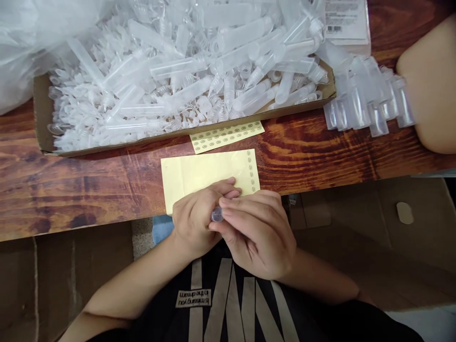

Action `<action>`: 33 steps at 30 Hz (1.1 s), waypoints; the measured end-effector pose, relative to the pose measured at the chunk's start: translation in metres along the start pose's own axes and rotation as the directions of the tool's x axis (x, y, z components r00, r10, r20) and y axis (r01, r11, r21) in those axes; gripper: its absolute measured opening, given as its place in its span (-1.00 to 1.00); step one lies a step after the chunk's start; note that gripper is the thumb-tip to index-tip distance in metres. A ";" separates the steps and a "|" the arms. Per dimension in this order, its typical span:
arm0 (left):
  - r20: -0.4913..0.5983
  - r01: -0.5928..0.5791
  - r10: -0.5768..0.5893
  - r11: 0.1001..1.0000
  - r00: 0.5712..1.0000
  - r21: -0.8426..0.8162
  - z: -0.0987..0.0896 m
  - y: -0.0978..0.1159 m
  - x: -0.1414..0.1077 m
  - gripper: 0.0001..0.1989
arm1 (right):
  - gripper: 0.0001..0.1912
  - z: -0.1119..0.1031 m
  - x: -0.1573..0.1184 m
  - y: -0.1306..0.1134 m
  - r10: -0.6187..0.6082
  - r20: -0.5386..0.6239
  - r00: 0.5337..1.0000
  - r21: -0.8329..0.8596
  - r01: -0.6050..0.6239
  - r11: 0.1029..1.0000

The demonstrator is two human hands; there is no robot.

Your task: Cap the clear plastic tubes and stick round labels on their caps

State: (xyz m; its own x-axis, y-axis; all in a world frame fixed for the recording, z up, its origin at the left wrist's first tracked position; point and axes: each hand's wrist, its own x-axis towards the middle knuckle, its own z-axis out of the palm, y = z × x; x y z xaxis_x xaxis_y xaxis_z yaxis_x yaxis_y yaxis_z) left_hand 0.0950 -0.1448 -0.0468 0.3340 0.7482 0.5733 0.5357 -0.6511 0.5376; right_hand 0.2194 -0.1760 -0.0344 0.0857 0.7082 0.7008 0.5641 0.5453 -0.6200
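Close to my body, a small clear plastic tube [217, 214] shows only its round end, the rest being hidden by my fingers. My left hand [195, 216] is closed around it from the left. From the right, the fingertips of my right hand [261, 232] press on the tube at that end. Partly beneath my hands, a pale yellow sheet of round stickers [203, 171] lies at the table edge. Most of it is bare, with a column of printed stickers along its right side.
An open cardboard tray [185, 133] heaped with clear tubes and small plastic tips stands beyond. A second sticker sheet [228, 135] is partly under it. Several tubes [359, 102] lie in a pile at the right, near a person's bare limb [431, 85]. Plastic bags [42, 42] sit far left.
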 end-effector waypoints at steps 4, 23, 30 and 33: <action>0.012 0.013 -0.014 0.999 1.000 0.045 -0.001 0.000 -0.001 -0.76 | -0.88 -0.003 -0.001 -0.001 -0.051 0.034 0.998 -0.074 0.053 0.996; 0.290 0.069 -0.090 0.994 0.953 0.079 -0.017 -0.001 0.010 -0.84 | -0.85 -0.021 0.028 0.020 -0.010 0.440 0.898 0.373 -0.173 0.912; 0.418 0.077 -0.057 0.997 0.907 -0.030 -0.025 -0.005 0.020 -0.64 | -0.81 -0.089 0.053 0.071 0.046 -0.012 0.999 0.314 -0.040 0.948; 0.405 0.038 -0.027 0.999 0.914 -0.017 -0.024 -0.005 0.023 -0.69 | -0.81 -0.120 0.056 0.113 -0.018 -0.406 0.914 -0.081 -0.016 0.997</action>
State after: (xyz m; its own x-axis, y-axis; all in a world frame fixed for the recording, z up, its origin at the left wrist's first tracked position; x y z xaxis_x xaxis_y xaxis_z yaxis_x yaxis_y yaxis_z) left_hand 0.0810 -0.1272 -0.0212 0.6046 0.7533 0.2588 0.5345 -0.6246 0.5694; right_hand 0.3865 -0.1285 -0.0225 0.4009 0.4553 0.7950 0.6273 0.4960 -0.6004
